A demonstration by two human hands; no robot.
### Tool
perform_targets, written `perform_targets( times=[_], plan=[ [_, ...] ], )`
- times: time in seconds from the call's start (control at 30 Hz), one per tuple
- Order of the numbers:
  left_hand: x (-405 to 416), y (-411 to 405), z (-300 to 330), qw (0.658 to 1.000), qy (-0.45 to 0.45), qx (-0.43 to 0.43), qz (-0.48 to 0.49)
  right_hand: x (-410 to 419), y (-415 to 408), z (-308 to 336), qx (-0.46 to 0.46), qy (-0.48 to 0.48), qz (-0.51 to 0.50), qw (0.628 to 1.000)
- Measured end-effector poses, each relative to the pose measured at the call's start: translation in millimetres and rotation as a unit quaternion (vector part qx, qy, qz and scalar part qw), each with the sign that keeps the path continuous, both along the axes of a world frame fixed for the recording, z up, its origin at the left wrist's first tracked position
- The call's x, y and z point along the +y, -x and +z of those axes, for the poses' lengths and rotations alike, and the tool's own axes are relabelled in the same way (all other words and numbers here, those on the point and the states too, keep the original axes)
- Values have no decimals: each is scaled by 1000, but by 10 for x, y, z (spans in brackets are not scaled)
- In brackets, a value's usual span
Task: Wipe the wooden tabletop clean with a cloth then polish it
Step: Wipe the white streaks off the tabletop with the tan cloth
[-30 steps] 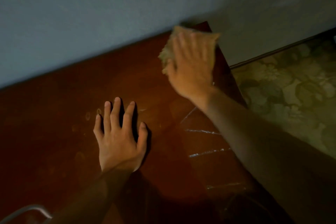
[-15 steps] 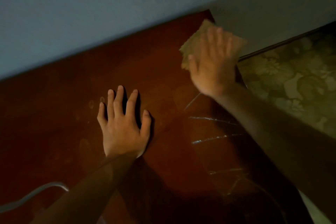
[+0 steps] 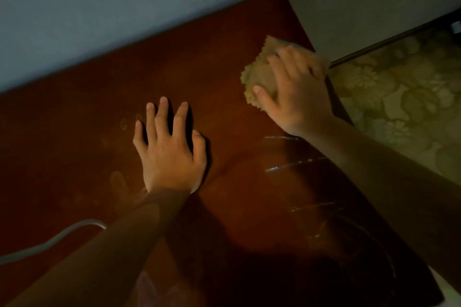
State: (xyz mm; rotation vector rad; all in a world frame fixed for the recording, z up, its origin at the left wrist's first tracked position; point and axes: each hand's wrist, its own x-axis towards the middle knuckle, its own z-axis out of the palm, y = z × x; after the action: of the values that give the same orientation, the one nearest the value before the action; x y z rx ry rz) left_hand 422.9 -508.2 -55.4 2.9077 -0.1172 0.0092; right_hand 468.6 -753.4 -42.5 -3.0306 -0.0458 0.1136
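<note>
The dark reddish wooden tabletop (image 3: 94, 112) fills most of the view and runs along a grey wall. A yellowish cloth (image 3: 259, 75) lies on it near the far right corner. My right hand (image 3: 294, 92) presses flat on the cloth, fingers spread over it, thumb at its near edge. My left hand (image 3: 169, 149) rests flat on the wood in the middle, fingers straight and spread, holding nothing. Pale streaks (image 3: 287, 167) and faint smudges (image 3: 123, 123) mark the surface.
A grey cable (image 3: 50, 242) curves over the tabletop at the lower left. The grey wall (image 3: 124, 7) borders the table's far edge. Past the table's right edge lies a floral-patterned floor (image 3: 399, 107). The lighting is dim.
My right hand slid the cloth from the far right corner back toward me along the table's right edge. My left hand stayed planted on the wood.
</note>
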Motion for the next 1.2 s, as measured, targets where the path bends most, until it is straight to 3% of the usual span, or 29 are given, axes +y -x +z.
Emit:
perform_targets(
  times=[0.13,0.33,0.47,0.63,0.77,1.0,1.1,1.2],
  plan=[
    [14,0,-30,1000,-7,-4,-4,390,74,-17,27,8,-51,998],
    [28,3,-55,1000,-10,-2,-9,1126,630,-31,71,-4,65,995],
    [15,5,-42,1000,0,-7,-8,745,536,-55,59,-4,74,995],
    [27,-3,-47,1000,0,1,-11,-56,141,-44,25,19,-66,997],
    [18,-1,-37,1000,-7,0,-17,89,237,-33,25,10,-118,993],
    [17,10,-11,1000,-17,-1,-20,1308,1074,-85,29,-31,-14,999],
    [9,11,0,1000,-10,2,-24,1002,944,-79,42,-32,2,999],
    [13,6,-4,1000,-3,4,-22,376,689,-73,50,6,-62,997]
  ],
)
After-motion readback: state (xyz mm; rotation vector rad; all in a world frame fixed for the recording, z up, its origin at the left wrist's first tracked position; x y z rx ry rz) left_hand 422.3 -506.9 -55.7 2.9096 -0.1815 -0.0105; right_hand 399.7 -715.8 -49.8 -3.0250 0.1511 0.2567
